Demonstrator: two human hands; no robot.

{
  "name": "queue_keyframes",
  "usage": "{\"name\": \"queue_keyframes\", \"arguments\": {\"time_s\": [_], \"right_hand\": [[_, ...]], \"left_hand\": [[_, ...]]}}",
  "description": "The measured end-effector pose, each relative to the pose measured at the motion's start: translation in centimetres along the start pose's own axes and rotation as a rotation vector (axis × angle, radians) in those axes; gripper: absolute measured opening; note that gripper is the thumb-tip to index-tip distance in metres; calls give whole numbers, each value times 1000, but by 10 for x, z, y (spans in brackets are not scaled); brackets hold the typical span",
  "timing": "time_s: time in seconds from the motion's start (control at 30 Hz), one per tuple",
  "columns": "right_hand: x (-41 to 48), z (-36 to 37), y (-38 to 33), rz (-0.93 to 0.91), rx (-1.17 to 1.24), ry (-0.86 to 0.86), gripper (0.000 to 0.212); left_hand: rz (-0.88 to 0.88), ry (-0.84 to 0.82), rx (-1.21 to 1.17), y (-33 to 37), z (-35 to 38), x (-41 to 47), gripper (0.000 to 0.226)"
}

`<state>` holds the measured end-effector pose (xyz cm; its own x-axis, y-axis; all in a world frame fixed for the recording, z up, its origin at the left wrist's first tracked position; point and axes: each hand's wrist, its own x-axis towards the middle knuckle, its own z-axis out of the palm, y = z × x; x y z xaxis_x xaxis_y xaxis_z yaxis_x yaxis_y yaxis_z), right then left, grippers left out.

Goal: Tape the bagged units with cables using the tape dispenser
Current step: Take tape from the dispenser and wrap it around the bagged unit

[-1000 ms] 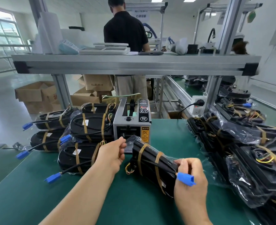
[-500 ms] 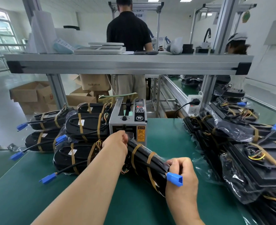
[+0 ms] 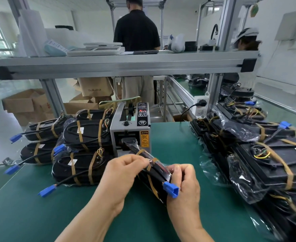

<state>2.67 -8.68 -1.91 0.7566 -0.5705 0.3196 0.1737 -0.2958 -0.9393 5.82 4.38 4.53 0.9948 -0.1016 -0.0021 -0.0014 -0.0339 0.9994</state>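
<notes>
While the right hand [image 3: 185, 186] grips the bagged unit [image 3: 158, 170] at its near end, just near the tape dispenser [image 3: 131, 126], the left hand [image 3: 124, 175] pinches a tape strip [image 3: 151, 162] on top; pull it taut, then press it flat.

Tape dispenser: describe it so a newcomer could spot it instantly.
On the green table, below the aluminium shelf, find the left stack of bagged units. Just right of it stands the tape dispenser: the only grey box, with black control panel and orange caution sticker.
</notes>
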Motion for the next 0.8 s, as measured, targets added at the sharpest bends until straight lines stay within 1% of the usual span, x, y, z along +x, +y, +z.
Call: {"name": "queue_keyframes", "arguments": {"time_s": [0.23,0.5,0.63,0.8], "right_hand": [[-3,0,-4,-20,-17,-23,23],[-3,-1,-6,-13,-31,-27,23],[-3,0,-7,9,-24,-31,22],[-4,-1,-8,-10,-43,-36,23]], "left_hand": [[-44,17,55,-3,17,-5,12],[-35,52,92,-9,21,-4,16],[-4,108,173,-15,24,-5,21],[18,170,247,-19,27,-7,20]]}}
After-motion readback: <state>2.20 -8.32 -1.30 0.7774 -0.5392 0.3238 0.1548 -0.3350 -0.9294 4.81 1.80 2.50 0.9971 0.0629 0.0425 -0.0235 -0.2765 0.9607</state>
